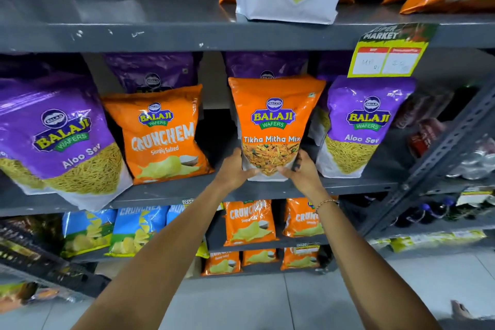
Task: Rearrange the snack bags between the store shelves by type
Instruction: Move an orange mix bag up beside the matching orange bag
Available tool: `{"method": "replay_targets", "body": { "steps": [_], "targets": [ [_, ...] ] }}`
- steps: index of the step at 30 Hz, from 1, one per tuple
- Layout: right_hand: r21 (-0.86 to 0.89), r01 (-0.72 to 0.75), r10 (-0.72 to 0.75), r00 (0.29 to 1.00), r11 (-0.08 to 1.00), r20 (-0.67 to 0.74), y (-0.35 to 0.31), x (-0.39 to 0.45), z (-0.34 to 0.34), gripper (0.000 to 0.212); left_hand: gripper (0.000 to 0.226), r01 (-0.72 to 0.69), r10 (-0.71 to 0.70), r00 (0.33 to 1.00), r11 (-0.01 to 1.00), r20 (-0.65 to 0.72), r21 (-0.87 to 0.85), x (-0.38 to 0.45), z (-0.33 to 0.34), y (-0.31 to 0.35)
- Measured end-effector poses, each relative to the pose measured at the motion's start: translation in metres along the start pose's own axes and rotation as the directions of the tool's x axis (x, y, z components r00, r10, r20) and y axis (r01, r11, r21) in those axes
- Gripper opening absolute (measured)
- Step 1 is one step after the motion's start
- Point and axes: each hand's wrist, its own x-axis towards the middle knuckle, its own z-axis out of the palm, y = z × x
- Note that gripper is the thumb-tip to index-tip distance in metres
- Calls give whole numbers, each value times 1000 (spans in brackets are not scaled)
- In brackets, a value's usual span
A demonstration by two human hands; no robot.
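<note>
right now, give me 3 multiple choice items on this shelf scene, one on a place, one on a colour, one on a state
1. Where is the Tikha Mitha Mix bag?
A. on the floor
B. on the middle shelf, between the Crunchem bag and an Aloo Sev bag
C. on the top shelf

2. What colour is the Aloo Sev bag to its right?
A. purple
B. blue
C. red

3. What are the hands doing?
A. hanging empty
B. only one touches the bag
C. left hand and right hand hold the bag's lower corners

Answers:
1 B, its base sits at the middle shelf's front edge between those two bags.
2 A, the pack is purple over a white base.
3 C, each grip closes on one bottom corner.
</note>
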Motion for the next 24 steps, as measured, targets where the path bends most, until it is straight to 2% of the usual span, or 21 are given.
{"method": "replay_targets", "body": {
  "steps": [4, 9, 15, 19, 24],
  "targets": [
    [-17, 23, -24, 998, 1000, -49, 2, -6, 1, 53, 55, -18, 16, 998, 999, -69, -38, -4, -2, -6],
    [29, 17, -17, 1000, 999, -22, -5, -24, 5, 51, 59, -87, 81, 992, 995, -98, -56, -25, -2, -5],
    [72, 19, -17, 999, 997, -30, -12, -63, 17, 47, 52, -70, 68, 990, 998, -127, -8, -67, -15, -17],
    [88, 52, -51, 999, 995, -7, -34, -94, 24, 45, 43, -66, 63, 976, 998, -206, -5, -108, -33, -21],
    [102, 125, -126, 992, 987, -1, -80, -138, 40, 50, 40, -171, 163, 955, 985, -248, -12, -165, -80, -20]
  ]
}}
